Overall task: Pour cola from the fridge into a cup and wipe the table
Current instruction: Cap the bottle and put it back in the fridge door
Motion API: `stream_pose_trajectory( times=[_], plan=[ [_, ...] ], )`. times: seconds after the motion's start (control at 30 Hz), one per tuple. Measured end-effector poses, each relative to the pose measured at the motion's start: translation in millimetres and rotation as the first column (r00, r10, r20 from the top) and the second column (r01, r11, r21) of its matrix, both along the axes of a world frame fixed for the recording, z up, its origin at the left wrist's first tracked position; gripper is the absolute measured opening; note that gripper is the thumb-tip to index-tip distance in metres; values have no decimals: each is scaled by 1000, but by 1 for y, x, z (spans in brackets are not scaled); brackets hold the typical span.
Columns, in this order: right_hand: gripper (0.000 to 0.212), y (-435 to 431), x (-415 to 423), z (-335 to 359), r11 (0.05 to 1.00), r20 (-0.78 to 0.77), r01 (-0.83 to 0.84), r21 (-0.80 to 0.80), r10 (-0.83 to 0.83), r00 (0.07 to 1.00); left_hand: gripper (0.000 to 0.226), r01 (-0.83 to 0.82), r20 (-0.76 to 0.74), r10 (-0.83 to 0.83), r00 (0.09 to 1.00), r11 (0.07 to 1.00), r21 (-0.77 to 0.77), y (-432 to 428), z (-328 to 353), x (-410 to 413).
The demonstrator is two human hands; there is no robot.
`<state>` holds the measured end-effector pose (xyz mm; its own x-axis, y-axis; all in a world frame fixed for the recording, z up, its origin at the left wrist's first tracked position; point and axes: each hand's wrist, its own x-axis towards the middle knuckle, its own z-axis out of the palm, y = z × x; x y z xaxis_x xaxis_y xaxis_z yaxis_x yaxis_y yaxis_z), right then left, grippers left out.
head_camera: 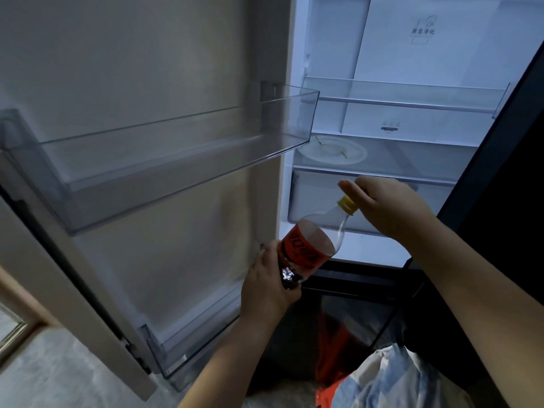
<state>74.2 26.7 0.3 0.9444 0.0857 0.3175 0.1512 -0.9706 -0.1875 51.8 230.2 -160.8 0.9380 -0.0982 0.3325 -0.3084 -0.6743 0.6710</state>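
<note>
While the white-lined fridge (412, 63) stands open and lit, the task looks to be at an early stage: the cola is out and in the hands, but no cup or table is in view, so pouring and wiping appear still to be done. At far left hangs the pale fridge door (141, 54) with a clear plastic door bin (176, 148). Lower centre, the left hand (266, 287) grips the clear plastic cola bottle with a red label (312, 245), fingers curled round its dark lower end. The bottle tilts up to the right, in front of the fridge opening. Its yellow screw cap (348, 204) is still on and sits just under the right hand (388, 207), whose fingers stretch out nearly straight above it, not wrapped round it. Whether the palm touches the cap cannot be told.
</note>
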Motion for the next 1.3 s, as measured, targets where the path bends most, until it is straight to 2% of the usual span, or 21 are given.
stream_pose_trajectory(
  times=[0.07, 0.13, 0.2, 0.27, 0.37, 0.6, 0.7, 0.77, 0.9, 1.0, 1.1, 1.2, 1.27, 1.3],
  plan=[
    [42, -4, -4, 2, 971, -31, -132, 198, 141, 989, 90, 5, 13, -5, 1000, 1000, 17, 0, 0, 0],
    [20, -6, -7, 5, 884, -71, -242, 400, 293, 954, 89, 2, 17, -2, 1000, 1000, 10, 1, 0, 1],
    [20, -7, -8, 7, 851, -95, -271, 449, 347, 933, 88, 1, 15, 0, 1000, 1000, -9, 3, 1, 2],
    [22, -8, -9, 8, 856, -109, -253, 450, 334, 936, 88, 10, 22, -10, 1000, 1000, -14, 4, 0, 1],
    [25, -8, -9, 8, 887, -130, -205, 415, 280, 951, 87, 25, 25, -25, 999, 1000, -6, 4, -1, 2],
    [25, -2, -10, 1, 984, -127, -65, 166, 87, 988, 88, 15, 30, -16, 999, 1000, 26, 3, -4, 0],
    [30, 4, -10, -9, 969, -107, 11, 246, 16, 994, 88, 15, 32, -16, 999, 999, 32, 5, -5, 0],
    [33, 7, -10, -12, 969, -4, -55, 242, 58, 998, 88, 8, 41, -9, 999, 1000, 26, 7, -4, 1],
    [51, 5, -11, -8, 941, 158, -339, -17, 337, 928, 86, 11, 33, -10, 999, 999, -48, 12, -3, 2],
    [43, 5, -5, -8, 899, 198, -433, -59, 436, 878, 85, 33, 19, -32, 999, 998, -51, 17, -3, 6],
    [28, 6, 4, -9, 878, 245, -459, -132, 478, 844, 84, 54, 1, -54, 999, 999, -4, 19, -3, 8],
    [31, 12, 6, -12, 913, 300, -370, -169, 406, 863, 81, 45, 7, -45, 999, 999, -4, 18, -4, 7],
    [29, 19, 10, -12, 965, 272, -234, -120, 258, 927, 80, 38, 11, -37, 999, 999, -22, 17, -5, 8],
    [30, 22, 15, -10, 987, 206, -124, -102, 143, 968, 81, 37, 16, -36, 999, 999, -22, 17, -6, 9]
  ],
)
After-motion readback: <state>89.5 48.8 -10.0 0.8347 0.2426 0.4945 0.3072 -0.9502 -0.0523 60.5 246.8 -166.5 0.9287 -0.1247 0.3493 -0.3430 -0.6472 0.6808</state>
